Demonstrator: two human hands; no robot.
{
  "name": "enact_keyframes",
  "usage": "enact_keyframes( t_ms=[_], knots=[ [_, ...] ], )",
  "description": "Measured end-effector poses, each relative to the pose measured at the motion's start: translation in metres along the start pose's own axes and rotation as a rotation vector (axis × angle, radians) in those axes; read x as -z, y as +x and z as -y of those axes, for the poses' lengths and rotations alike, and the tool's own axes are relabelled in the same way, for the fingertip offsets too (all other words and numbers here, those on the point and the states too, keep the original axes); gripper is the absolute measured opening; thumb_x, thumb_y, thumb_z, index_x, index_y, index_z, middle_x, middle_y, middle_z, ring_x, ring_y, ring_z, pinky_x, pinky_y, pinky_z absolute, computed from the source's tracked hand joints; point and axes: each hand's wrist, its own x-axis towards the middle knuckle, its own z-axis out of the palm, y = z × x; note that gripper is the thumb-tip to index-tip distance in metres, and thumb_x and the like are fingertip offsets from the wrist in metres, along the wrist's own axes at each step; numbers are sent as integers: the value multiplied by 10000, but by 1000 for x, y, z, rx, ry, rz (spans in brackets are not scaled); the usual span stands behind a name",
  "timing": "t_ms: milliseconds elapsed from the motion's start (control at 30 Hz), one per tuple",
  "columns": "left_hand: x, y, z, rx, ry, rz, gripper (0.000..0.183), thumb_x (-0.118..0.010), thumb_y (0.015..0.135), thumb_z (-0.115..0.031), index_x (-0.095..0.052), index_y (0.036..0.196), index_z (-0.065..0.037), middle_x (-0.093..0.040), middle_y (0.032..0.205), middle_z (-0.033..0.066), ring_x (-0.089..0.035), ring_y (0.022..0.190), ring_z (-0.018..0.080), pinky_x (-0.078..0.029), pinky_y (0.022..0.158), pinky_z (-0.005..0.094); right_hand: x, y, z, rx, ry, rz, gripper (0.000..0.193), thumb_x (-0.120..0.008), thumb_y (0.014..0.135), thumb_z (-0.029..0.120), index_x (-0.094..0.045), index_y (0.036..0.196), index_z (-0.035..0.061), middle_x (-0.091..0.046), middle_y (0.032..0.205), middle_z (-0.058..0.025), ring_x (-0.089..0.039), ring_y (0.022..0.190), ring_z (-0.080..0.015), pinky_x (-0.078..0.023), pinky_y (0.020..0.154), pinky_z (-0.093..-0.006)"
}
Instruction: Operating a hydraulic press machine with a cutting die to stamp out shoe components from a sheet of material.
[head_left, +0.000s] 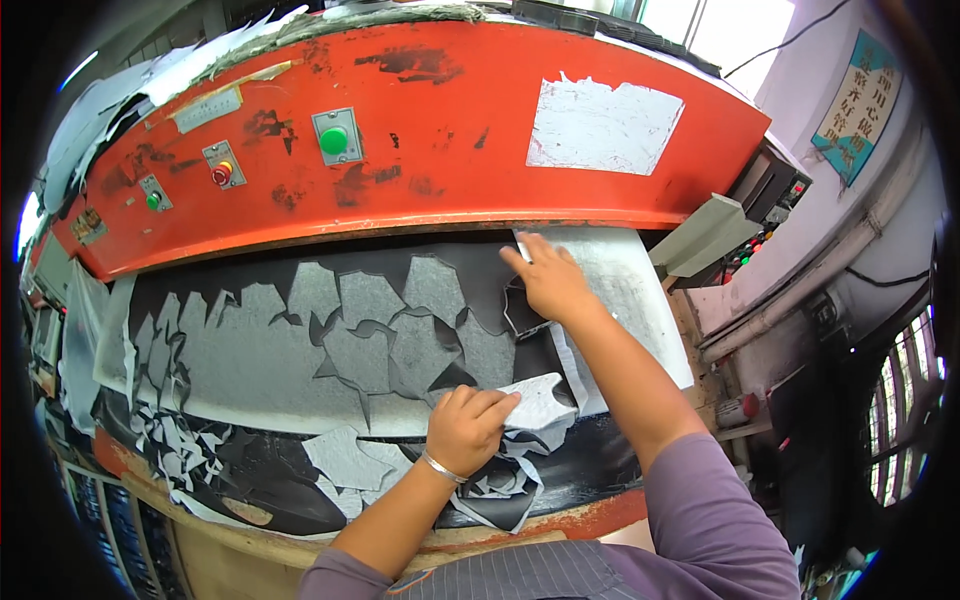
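My left hand [467, 432], a bracelet at its wrist, pinches a pale grey cut piece [540, 402] with a notched end. Below that piece, scraps of the same material hang at the front edge. Farther right, my right hand [551, 280] reaches over the far part of the bed with its fingers spread. A dark metal cutting die [522, 312], shaped as an open outline, stands just below that hand; whether the palm touches it I cannot tell. Left of the die lies a black sheet [210, 268], with several grey cut shapes [425, 345] among its cutouts.
An orange press beam [440, 130] spans the back, low over the bed, carrying a green button [334, 140] and a red knob [221, 173]. A white cutting board [635, 300] shows at right. Offcuts [185, 450] heap at the front left. A control box [765, 215] stands far right.
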Motion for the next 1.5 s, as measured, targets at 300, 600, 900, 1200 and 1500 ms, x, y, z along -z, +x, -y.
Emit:
enact_keyframes(
  t_ms=[300, 600, 900, 1200, 1500],
  knots=[
    [48, -42, -33, 181, -267, 553, 444, -729, 739, -270, -617, 1121, -75, -636, 932, 79, -576, 867, 266, -441, 768, 356, -2, 1, -44, -31, 249, 576, 192, -585, 803, 256, -697, 897, 131, -678, 886, -123, -643, 864, -315, -500, 767, -437],
    [-37, 19, 41, 606, -241, 174, 571, -608, 814, -180, -404, 1315, 3, -579, 1230, 172, -523, 1146, 325, -338, 1011, 427, -15, -47, 2, -763, 509, 330, 332, -586, 833, 282, -660, 931, -26, -651, 871, -269, -633, 848, -413, -496, 785, -463],
    [-78, 31, 62, 531, 48, 263, 772, -539, 793, -118, -138, 1426, 67, -469, 1376, 195, -411, 1306, 296, -186, 1115, 458, -7, -105, 33, -589, 440, 150, 858, -784, 679, 446, -451, 1310, -30, -523, 1272, -213, -480, 1180, -364, -334, 983, -467],
    [-76, 35, 74, 570, -51, 317, 771, -529, 802, -120, -131, 1429, 88, -450, 1405, 177, -401, 1321, 286, -172, 1127, 443, -13, -97, 25, -484, 427, 151, 817, -795, 671, 401, -471, 1266, -56, -534, 1251, -242, -500, 1156, -375, -338, 988, -447],
    [-68, 37, 71, 560, -8, 363, 824, -555, 791, -151, -91, 1410, 136, -426, 1419, 181, -346, 1355, 260, -161, 1142, 421, -4, -96, 32, -537, 406, 162, 848, -754, 691, 495, -475, 1280, -47, -508, 1279, -258, -474, 1184, -384, -311, 1022, -463]
  ],
)
